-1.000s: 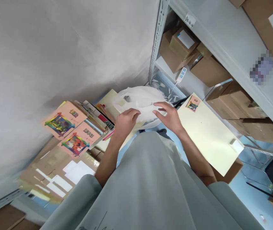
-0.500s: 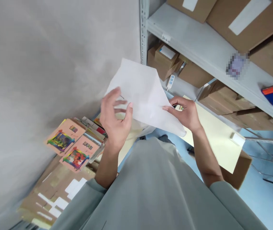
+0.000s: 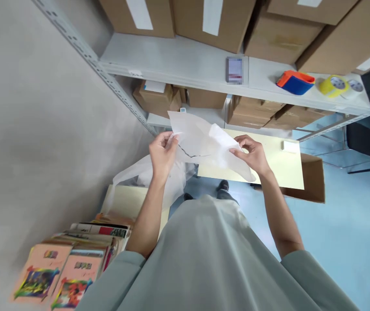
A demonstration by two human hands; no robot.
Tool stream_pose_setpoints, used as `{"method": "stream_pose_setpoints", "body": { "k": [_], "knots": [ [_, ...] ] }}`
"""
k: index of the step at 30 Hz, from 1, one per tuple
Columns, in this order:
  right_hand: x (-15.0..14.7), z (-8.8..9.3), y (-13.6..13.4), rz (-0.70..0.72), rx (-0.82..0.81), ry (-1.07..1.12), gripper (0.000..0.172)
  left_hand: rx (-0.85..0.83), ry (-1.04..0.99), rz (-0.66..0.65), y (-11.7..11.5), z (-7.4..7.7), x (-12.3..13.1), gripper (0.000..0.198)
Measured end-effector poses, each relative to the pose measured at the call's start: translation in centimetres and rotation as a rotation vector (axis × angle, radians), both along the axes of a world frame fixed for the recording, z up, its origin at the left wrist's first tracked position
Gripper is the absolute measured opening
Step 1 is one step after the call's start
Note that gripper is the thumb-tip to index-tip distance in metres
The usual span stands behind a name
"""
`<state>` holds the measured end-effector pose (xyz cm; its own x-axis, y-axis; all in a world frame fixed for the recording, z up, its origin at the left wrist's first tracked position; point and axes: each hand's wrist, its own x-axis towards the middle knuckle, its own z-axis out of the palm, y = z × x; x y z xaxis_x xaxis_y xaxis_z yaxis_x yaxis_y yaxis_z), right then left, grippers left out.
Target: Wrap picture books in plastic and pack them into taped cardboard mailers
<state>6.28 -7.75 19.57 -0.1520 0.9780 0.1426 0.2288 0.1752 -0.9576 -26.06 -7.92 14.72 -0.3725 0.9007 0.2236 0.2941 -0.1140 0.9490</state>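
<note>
A thin, slightly see-through white sheet (image 3: 198, 136) is stretched between my two hands in front of my body. My left hand (image 3: 164, 155) pinches its left edge between thumb and fingers. At the right edge, the thumb and fingers of my right hand (image 3: 251, 153) are closed on the sheet. A dark jagged line crosses the sheet's lower middle; whether it is a tear or a mark I cannot tell. More crumpled white sheeting (image 3: 168, 181) hangs below and left of my left hand, over a pale yellow surface.
A pale yellow tabletop (image 3: 269, 162) holds a small white block (image 3: 290, 147). Grey shelving (image 3: 172, 56) ahead carries cardboard boxes (image 3: 211, 21), an orange and blue item (image 3: 295, 83) and tape rolls (image 3: 334, 86). Stacked booklets (image 3: 74, 259) lie lower left. An open carton (image 3: 313, 177) stands beyond the tabletop.
My view has turned right toward the shelving. My left hand, spread over the sheet before, now pinches its left edge. The right hand keeps its hold, and the dark line shows longer.
</note>
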Motion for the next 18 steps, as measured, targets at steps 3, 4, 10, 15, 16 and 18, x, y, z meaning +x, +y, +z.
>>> {"method": "stream_pose_setpoints", "body": {
  "k": [3,4,10,15,16,18],
  "knots": [
    [4.8,-2.3,0.7,0.009,-0.141,0.089,0.054,-0.018,0.041,-0.016,1.9,-0.6,4.3,0.029],
    [6.5,-3.1,0.9,0.015,-0.211,0.118,0.052,-0.037,0.058,-0.028,2.7,-1.0,5.6,0.029],
    [16.2,-7.7,2.9,0.079,-0.624,0.262,0.035,-0.207,0.179,-0.071,7.1,-5.0,15.1,0.027],
    [23.2,-10.7,4.3,0.205,-0.753,0.39,0.036,-0.265,0.238,-0.077,9.1,-7.5,22.7,0.023],
    [24.5,-11.1,4.5,0.228,-0.768,0.409,0.037,-0.274,0.25,-0.076,9.4,-8.0,23.8,0.023],
    [27.0,-11.8,4.9,0.25,-0.789,0.416,0.042,-0.298,0.289,-0.066,9.8,-9.0,25.5,0.022]
  ]
}}
